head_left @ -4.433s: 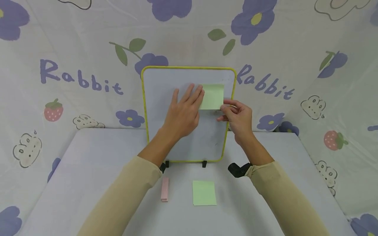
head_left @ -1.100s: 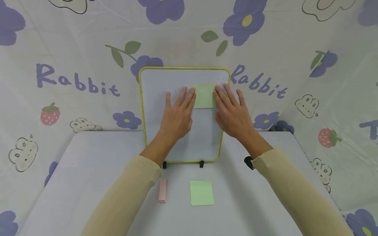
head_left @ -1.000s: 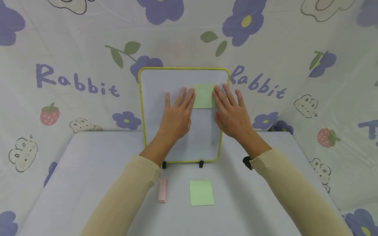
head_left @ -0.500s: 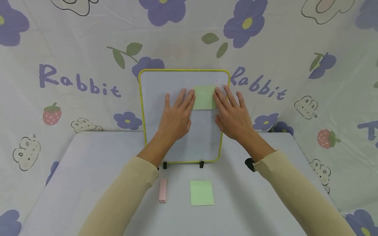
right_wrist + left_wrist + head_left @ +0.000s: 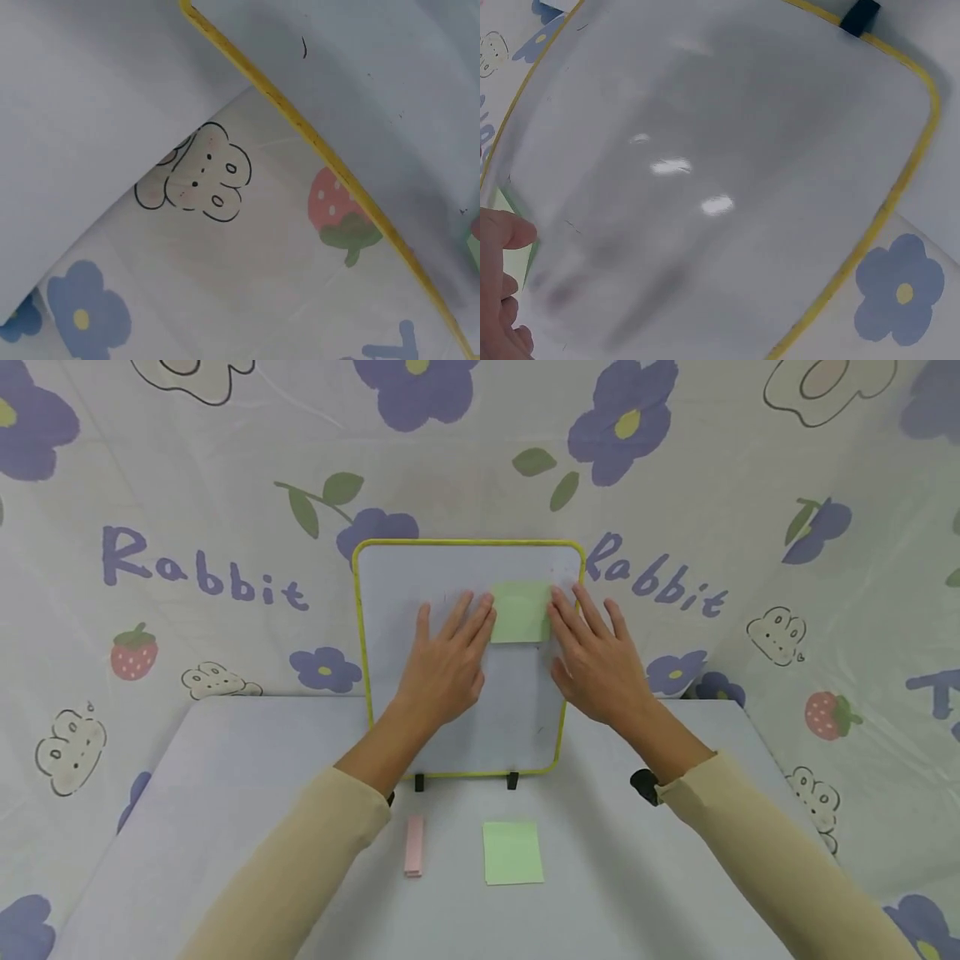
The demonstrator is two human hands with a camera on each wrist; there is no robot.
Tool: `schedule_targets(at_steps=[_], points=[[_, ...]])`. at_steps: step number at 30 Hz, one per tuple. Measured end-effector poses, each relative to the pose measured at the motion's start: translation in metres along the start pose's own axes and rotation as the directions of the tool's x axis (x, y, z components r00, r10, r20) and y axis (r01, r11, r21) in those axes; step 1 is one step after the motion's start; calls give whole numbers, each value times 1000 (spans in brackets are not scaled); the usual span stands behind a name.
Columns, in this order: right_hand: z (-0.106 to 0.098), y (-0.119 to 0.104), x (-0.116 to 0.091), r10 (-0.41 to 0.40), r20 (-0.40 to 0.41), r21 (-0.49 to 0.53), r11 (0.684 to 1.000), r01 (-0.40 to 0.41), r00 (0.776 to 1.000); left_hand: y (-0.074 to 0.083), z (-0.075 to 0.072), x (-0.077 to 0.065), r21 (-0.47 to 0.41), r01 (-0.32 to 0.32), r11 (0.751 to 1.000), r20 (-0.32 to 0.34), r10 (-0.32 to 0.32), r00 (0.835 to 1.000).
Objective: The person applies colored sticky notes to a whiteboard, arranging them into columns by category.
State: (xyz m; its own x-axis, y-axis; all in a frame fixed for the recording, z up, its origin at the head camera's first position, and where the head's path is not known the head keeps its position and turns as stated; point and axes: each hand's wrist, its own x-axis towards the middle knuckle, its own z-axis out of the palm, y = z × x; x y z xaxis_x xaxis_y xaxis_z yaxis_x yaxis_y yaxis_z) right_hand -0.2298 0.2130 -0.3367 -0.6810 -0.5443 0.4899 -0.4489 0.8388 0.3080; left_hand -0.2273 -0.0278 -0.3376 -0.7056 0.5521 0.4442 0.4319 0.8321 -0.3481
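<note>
A pale green sticky note (image 5: 520, 612) lies against the upper right of a white board (image 5: 465, 739) with a yellow frame. My left hand (image 5: 444, 664) is spread over the board, its straight fingertips at the note's left edge. On the other side, my right hand (image 5: 602, 664) has its straight fingertips at the note's right edge, its outer fingers overlapping the board's frame. In the left wrist view, the left hand (image 5: 499, 289) shows at the left border beside a sliver of the note (image 5: 516, 259). Only a corner of the note (image 5: 475, 244) enters the right wrist view.
The board stands on two black feet (image 5: 512, 780) on a white table (image 5: 247, 793). In front lie a pale green sticky-note pad (image 5: 513, 853) and a narrow pink block (image 5: 414, 846). Behind hangs a white cloth (image 5: 465, 485) printed with flowers and rabbits.
Earlier the right hand pinched the note's lower right corner; it has since let go and laid its fingers straight along the right edge. Lately both forearms have drawn slightly apart, the note staying put.
</note>
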Motion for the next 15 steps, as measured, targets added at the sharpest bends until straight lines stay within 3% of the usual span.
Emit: schedule_targets(at_steps=[9,15], points=[[-1,-9,-37,-27,30,145,989,22,999,-5,9,-46,-114,-85,990,-40,81,996],[11,-27,-74,-106,61,273,958,86,992,8,24,-84,-175,-187,967,-40,183,982]])
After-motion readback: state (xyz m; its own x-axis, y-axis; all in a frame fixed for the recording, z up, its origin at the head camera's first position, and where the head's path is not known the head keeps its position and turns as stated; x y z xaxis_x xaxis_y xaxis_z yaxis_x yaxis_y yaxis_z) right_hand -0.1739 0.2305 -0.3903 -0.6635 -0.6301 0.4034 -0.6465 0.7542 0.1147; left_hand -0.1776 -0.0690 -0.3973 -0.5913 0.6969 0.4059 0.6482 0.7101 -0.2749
